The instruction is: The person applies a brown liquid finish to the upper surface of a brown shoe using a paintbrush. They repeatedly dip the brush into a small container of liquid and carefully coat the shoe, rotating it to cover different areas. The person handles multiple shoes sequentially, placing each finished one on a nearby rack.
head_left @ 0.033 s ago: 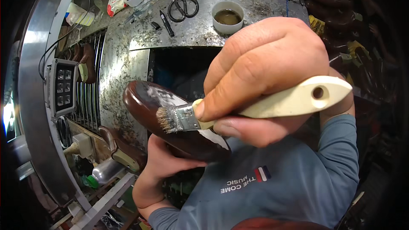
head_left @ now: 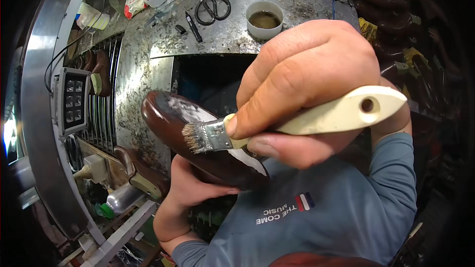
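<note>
My right hand (head_left: 311, 79) is closed round the cream handle of a flat paintbrush (head_left: 341, 111), thumb and fingers near its metal collar. The splayed, stained bristles touch the edge of a glossy dark brown shoe (head_left: 166, 123). White and grey patches show on the shoe's upturned underside. From below and beside it, my left hand (head_left: 195, 183) holds the shoe, thumb along its lower side; most of the left fingers are hidden behind it. Part of the shoe is covered by the brush and my right hand.
A cup of brownish liquid (head_left: 263, 20) stands on the stained metal bench (head_left: 133, 84) beyond my right hand. Black-handled scissors (head_left: 213, 10) and a black pen (head_left: 193, 27) lie left of it. At left are a lamp (head_left: 74, 101) and another brown shoe (head_left: 141, 173); more brown shoes stand far right.
The shoe has shifted very slightly left and its toe has risen a little. The brush handle's end has moved slightly up and left; both grips look the same.
</note>
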`<state>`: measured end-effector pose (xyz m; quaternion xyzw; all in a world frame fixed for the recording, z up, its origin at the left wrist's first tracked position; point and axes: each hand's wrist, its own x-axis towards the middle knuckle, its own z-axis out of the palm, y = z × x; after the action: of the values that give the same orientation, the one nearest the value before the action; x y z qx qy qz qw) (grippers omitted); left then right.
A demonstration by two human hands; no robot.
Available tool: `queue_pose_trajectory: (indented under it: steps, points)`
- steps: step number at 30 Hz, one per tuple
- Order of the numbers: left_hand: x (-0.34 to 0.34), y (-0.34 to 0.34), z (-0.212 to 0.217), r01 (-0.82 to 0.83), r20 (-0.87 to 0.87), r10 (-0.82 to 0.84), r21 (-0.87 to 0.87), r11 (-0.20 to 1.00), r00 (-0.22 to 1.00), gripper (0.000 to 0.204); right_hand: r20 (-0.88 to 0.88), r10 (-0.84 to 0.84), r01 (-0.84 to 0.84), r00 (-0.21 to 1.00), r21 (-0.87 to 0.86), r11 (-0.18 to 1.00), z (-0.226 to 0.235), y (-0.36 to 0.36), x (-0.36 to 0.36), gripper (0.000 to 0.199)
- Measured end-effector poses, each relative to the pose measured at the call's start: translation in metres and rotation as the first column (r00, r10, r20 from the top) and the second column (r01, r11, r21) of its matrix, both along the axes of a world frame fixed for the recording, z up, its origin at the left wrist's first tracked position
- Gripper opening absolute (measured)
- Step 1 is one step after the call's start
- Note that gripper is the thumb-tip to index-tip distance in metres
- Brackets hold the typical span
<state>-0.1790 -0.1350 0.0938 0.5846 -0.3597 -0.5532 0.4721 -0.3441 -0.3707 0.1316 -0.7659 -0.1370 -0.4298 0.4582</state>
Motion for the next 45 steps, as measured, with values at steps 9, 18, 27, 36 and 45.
queue_pose_trajectory:
  steps: [9, 18, 27, 36, 45]
  points:
    - [0.007, 0.004, -0.011, -0.112, -0.327, 0.127, 0.066, 0.992, 0.936, 0.096, -0.057, -0.025, 0.021, 0.998, -0.070, 0.997, -0.013, 0.002, 0.003, 0.012]
    - [0.007, 0.007, -0.018, -0.160, -0.407, 0.184, 0.091, 0.983, 0.895, 0.095, -0.136, 0.039, -0.046, 0.990, -0.049, 0.998, -0.028, 0.009, 0.002, 0.012]
    - [0.017, 0.025, -0.038, -0.247, -0.481, 0.280, 0.131, 0.960, 0.831, 0.091, -0.206, 0.241, -0.232, 0.948, 0.068, 0.970, -0.035, 0.016, -0.006, 0.008]
    - [0.025, 0.048, -0.072, -0.309, -0.603, 0.268, 0.038, 0.950, 0.752, 0.068, -0.337, -0.055, 0.106, 0.940, 0.134, 0.985, -0.046, -0.040, -0.014, 0.020]
    - [0.030, 0.057, -0.089, -0.316, -0.647, 0.264, 0.037, 0.948, 0.715, 0.064, -0.542, -0.781, 0.479, 0.311, -0.621, 0.621, -0.132, -0.131, -0.004, 0.022]
